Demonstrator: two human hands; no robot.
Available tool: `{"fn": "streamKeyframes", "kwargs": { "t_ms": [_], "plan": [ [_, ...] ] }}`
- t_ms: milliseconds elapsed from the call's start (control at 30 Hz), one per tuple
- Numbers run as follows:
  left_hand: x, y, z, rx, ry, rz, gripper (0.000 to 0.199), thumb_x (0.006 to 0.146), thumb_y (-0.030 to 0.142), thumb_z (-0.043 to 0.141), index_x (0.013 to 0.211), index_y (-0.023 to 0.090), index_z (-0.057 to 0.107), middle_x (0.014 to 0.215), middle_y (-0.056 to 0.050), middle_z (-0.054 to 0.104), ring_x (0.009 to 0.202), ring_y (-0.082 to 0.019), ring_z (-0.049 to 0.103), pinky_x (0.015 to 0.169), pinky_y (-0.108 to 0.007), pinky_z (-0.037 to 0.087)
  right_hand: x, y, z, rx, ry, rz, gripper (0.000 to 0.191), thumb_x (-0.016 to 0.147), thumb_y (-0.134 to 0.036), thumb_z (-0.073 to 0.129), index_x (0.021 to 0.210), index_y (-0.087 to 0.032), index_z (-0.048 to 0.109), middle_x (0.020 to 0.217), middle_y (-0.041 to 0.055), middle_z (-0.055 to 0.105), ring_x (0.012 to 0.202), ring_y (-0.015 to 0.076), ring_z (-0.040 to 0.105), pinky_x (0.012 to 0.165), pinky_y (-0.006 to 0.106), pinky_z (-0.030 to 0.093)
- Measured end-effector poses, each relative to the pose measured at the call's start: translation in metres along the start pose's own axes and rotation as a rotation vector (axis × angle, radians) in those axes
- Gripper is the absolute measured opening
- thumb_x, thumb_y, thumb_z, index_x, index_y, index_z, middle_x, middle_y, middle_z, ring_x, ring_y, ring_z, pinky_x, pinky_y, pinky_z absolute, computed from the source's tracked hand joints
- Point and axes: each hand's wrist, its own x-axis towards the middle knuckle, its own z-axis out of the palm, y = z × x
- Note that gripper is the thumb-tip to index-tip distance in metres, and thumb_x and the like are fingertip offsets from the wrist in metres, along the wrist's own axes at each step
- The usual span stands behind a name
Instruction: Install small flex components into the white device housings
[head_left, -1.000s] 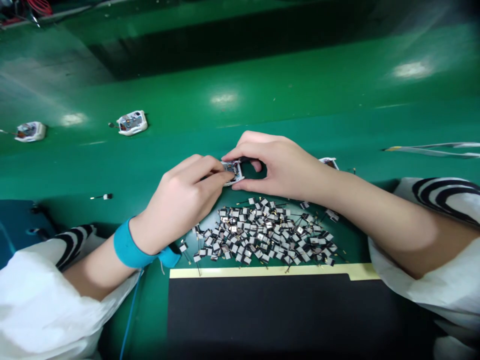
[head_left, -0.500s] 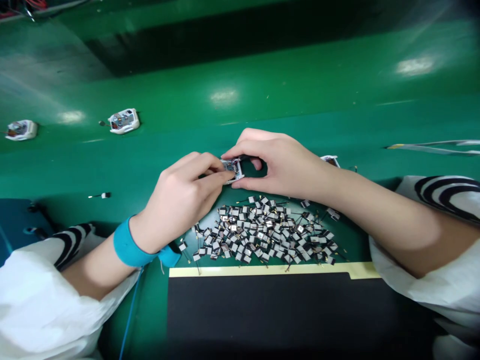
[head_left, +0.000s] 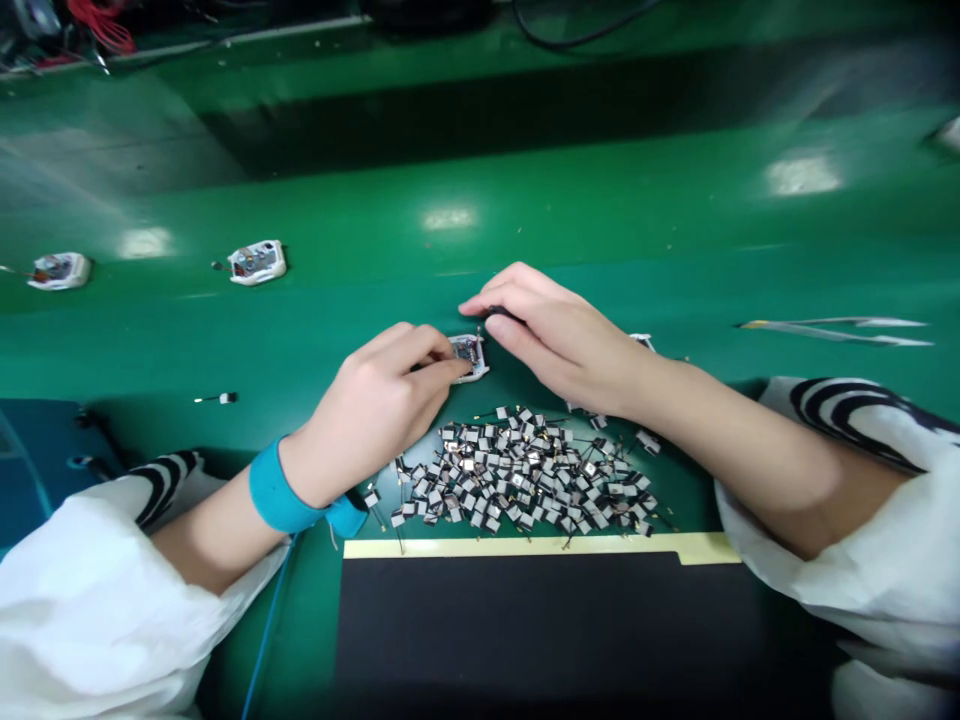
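In the middle of the green surface, a small white housing with a circuit board inside [head_left: 471, 357] is gripped at its left side by my left hand [head_left: 397, 385], which wears a blue wrist strap [head_left: 281, 490]. Just to the right of the housing is my right hand [head_left: 551, 335], off its edge, with a small black part [head_left: 496, 313] pinched between thumb and fingers. A heap of small black-and-white modules with short leads [head_left: 525, 475] lies below both hands.
Two white housings [head_left: 257, 262] [head_left: 60, 270] lie at the left, and another [head_left: 643, 341] is partly behind my right wrist. Tweezers [head_left: 832, 328] rest at the right. One loose module [head_left: 226, 398] lies left. A black mat [head_left: 540, 630] borders the near side; cables [head_left: 105, 25] are at the top left.
My right hand has come off the white housing and now pinches the black part beside it. My left hand stays on the housing. The whole view has shifted slightly.
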Motion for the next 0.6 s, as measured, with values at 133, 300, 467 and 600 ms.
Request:
{"fn": "streamKeyframes", "kwargs": {
  "t_ms": [133,300,467,600],
  "plan": [
    [-0.001,-0.001,0.001,-0.019,0.022,0.036,0.019,0.083,0.015,0.044,0.089,0.014,0.062,0.082,-0.005,0.056,0.076,-0.015,0.051,0.065,-0.026,0.045,0.001,-0.005,-0.008,-0.047,0.116,-0.055,0.024,0.086,-0.018,0.039,0.101,-0.011,0.058,0.089,0.0080,0.048,0.090,0.0155,0.046,0.081,0.031,0.040],
    [-0.003,-0.003,0.004,-0.040,0.029,0.050,0.019,0.082,0.011,0.044,0.089,0.012,0.061,0.082,-0.007,0.055,0.078,-0.016,0.051,0.069,-0.028,0.048,-0.003,-0.011,-0.009,0.075,0.189,-0.063,0.016,0.079,-0.017,0.054,0.092,-0.021,0.062,0.078,0.0012,0.056,0.073,0.0114,0.053,0.065,0.025,0.045],
    [-0.004,-0.004,0.006,-0.071,0.046,0.056,0.017,0.081,0.011,0.045,0.085,0.010,0.062,0.081,-0.008,0.055,0.091,-0.019,0.049,0.079,-0.031,0.048,-0.005,-0.014,0.004,0.234,0.307,0.005,0.004,0.070,-0.017,0.064,0.073,-0.018,0.062,0.073,-0.0001,0.063,0.067,0.0113,0.058,0.060,0.023,0.048],
    [-0.006,-0.003,0.008,-0.071,0.028,0.020,0.018,0.082,0.011,0.043,0.084,0.011,0.061,0.084,-0.008,0.055,0.091,-0.018,0.050,0.080,-0.031,0.048,-0.006,-0.013,0.010,0.194,0.333,-0.024,0.004,0.071,-0.016,0.064,0.071,-0.017,0.060,0.072,0.0001,0.063,0.066,0.0109,0.058,0.060,0.022,0.048]
  ]
}}
